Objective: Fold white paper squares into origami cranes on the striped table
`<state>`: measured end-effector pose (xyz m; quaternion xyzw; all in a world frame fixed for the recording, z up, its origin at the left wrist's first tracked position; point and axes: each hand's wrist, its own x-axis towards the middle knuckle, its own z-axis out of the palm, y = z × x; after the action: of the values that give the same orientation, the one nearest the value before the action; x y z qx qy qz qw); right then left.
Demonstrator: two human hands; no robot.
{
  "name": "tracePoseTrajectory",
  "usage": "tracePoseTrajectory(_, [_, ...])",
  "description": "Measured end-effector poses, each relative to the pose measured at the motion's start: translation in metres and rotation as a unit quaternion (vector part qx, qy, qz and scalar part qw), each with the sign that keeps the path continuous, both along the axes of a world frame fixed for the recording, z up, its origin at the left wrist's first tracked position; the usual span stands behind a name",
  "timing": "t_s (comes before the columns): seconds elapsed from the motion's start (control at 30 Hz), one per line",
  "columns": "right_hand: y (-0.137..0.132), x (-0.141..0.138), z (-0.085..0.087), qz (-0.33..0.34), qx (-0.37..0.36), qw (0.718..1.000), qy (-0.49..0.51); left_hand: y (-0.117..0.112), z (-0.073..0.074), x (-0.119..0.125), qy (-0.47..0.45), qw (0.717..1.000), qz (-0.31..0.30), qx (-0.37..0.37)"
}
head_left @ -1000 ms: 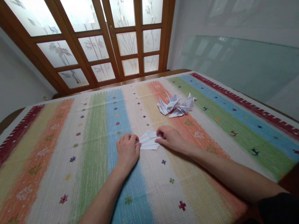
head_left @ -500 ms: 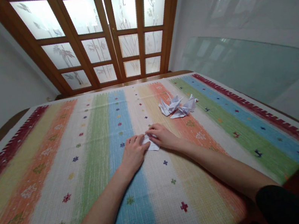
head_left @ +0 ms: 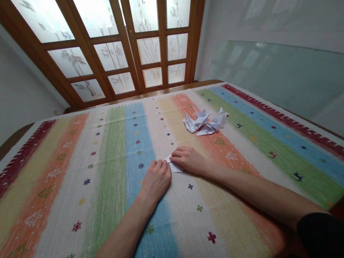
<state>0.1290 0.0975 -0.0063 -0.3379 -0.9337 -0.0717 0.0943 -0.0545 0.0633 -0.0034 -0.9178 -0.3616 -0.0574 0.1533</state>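
Note:
A small piece of folded white paper (head_left: 175, 168) lies on the striped tablecloth in front of me, partly covered by both hands. My left hand (head_left: 158, 178) is closed at the paper's left edge, its fingers curled and pinching there. From the other side, my right hand (head_left: 191, 159) grips the paper's upper right part, with bent fingers pressed together over it. The folds under the fingers are hidden. Beyond my right hand sit several folded paper cranes (head_left: 206, 121), bunched close together on the cloth.
The tablecloth (head_left: 104, 158) has coloured stripes and small printed figures and covers the whole table. Wooden doors with frosted panes (head_left: 113, 55) stand behind the far edge. A pale glass panel (head_left: 281, 71) is along the right wall.
My left hand's fingers have curled in and shifted slightly down at the paper's left edge. My right hand has dropped a little and its fingers have drawn together. The cranes have stayed put.

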Motion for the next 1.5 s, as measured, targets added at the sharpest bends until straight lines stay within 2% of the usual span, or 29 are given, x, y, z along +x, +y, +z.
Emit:
tracePoseTrajectory(0.1, [-0.009, 0.0, 0.002, -0.008, -0.028, 1.0, -0.002, -0.002, 0.002, 0.002, 0.001, 0.999, 0.022, -0.034])
tracePoseTrajectory(0.27, [-0.023, 0.009, -0.004, -0.02, -0.044, 0.997, 0.067, -0.006, 0.005, 0.005, -0.039, 0.995, 0.052, -0.079])
tracePoseTrajectory(0.47, [-0.026, 0.02, -0.006, -0.058, -0.068, 0.988, 0.123, -0.009, 0.004, 0.007, -0.025, 0.995, 0.061, -0.076])
tracePoseTrajectory(0.6, [-0.025, 0.025, -0.003, -0.105, -0.125, 0.966, 0.202, -0.007, 0.001, 0.004, -0.063, 0.995, 0.03, -0.067])
tracePoseTrajectory(0.8, [-0.022, 0.026, -0.004, -0.174, -0.158, 0.923, 0.304, -0.002, -0.001, 0.003, -0.105, 0.99, -0.014, -0.092])
tracePoseTrajectory(1.1, [-0.019, 0.027, -0.003, -0.249, -0.279, 0.815, 0.443, -0.001, -0.004, 0.004, -0.113, 0.988, -0.05, -0.092])
tracePoseTrajectory(1.17, [-0.019, 0.026, -0.002, -0.255, -0.33, 0.772, 0.48, -0.001, -0.002, 0.003, -0.11, 0.987, -0.055, -0.1])
tracePoseTrajectory(1.37, [-0.022, 0.018, 0.006, -0.249, -0.462, 0.596, 0.608, -0.001, -0.002, 0.003, -0.122, 0.986, -0.066, -0.096])
tracePoseTrajectory(1.43, [-0.025, 0.015, 0.01, -0.235, -0.485, 0.568, 0.623, -0.002, -0.005, 0.003, -0.146, 0.983, -0.081, -0.081])
tracePoseTrajectory(1.5, [-0.026, 0.014, 0.014, -0.217, -0.499, 0.561, 0.624, -0.002, -0.008, 0.003, -0.182, 0.976, -0.096, -0.07])
